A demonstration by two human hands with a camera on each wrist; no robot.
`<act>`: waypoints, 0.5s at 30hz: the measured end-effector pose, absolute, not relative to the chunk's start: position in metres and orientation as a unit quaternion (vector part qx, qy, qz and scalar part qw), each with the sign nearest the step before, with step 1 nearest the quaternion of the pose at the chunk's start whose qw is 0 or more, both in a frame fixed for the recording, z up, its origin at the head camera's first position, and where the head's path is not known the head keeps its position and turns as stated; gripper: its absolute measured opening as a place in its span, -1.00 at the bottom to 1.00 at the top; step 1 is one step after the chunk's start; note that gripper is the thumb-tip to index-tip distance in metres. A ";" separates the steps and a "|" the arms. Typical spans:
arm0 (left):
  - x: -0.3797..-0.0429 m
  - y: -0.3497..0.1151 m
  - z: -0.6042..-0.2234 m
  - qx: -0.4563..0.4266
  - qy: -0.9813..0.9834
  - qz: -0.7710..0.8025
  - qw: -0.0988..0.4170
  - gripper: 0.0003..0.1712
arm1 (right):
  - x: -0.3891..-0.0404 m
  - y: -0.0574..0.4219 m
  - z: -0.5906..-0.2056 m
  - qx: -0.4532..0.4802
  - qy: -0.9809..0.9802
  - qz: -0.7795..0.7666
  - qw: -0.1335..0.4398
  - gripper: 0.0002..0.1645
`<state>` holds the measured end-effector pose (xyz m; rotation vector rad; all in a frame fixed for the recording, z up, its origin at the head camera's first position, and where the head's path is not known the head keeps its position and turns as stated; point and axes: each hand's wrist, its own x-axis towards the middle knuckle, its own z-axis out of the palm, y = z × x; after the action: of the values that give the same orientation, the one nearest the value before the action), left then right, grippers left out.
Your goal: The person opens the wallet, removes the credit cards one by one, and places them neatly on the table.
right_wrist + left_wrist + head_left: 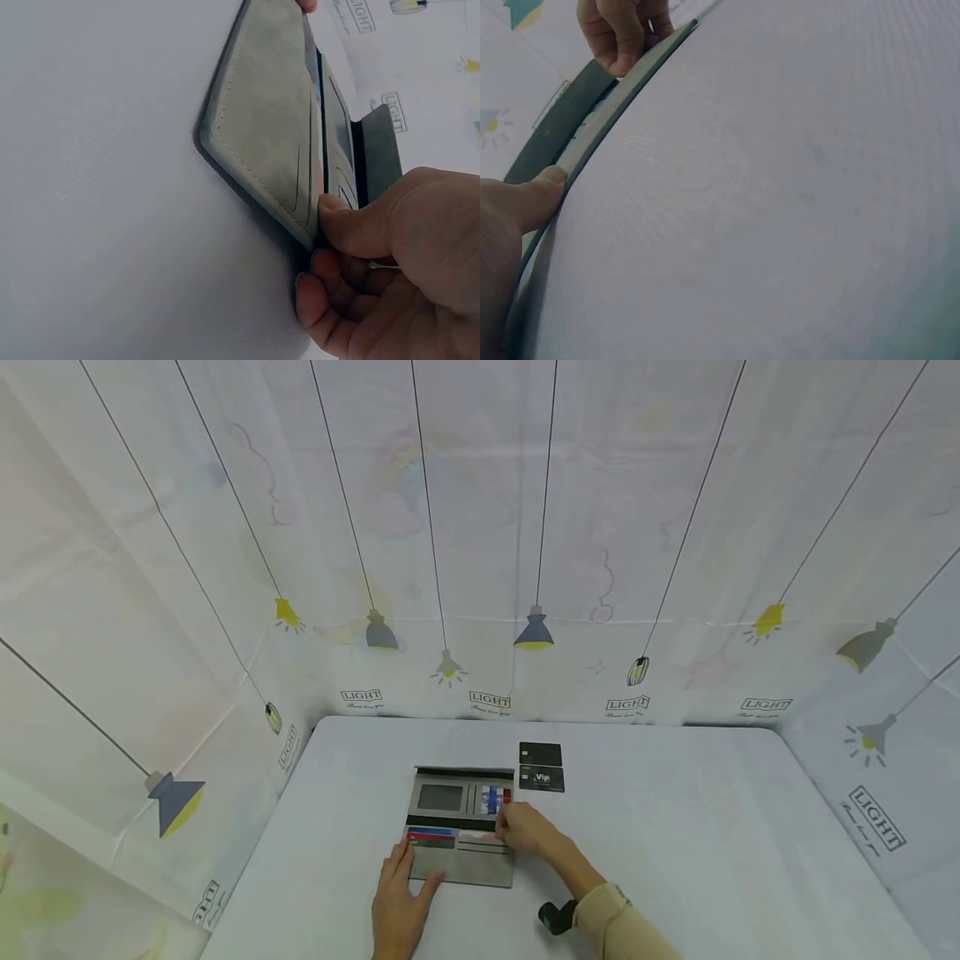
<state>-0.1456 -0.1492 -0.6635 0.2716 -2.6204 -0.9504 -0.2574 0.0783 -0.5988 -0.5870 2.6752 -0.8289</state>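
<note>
A grey wallet point(461, 870) lies unfolded on the white table, a blue card and a red card in its lower left slots. Along the lower right slot shows a pale pink card point(477, 836). My left hand point(397, 902) rests at the wallet's lower left corner, fingers along the side and thumb on the front edge. With thumb and curled fingers, my right hand point(525, 828) pinches the wallet's right edge near the fold, beside the pink card. Its fingertips point(309, 296) are low at the edge, close over the table.
Two black cards lie beyond the wallet's right side, the nearer card point(542, 779) marked "Vip", the other card point(540, 754) just behind it. A small black object point(557, 917) is by the right wrist. Printed white curtains point(480, 552) enclose the table point(675, 827) at the back and sides.
</note>
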 end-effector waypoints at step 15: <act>-0.145 -0.148 -0.661 0.104 -0.927 -0.327 0.152 -0.13 | -0.250 0.075 -0.599 -0.186 0.937 -0.275 0.112 -0.86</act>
<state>-0.1453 -0.1482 -0.6607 0.2995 -2.6599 -0.9384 -0.2501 0.0753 -0.5991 -0.5474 2.7492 -0.8071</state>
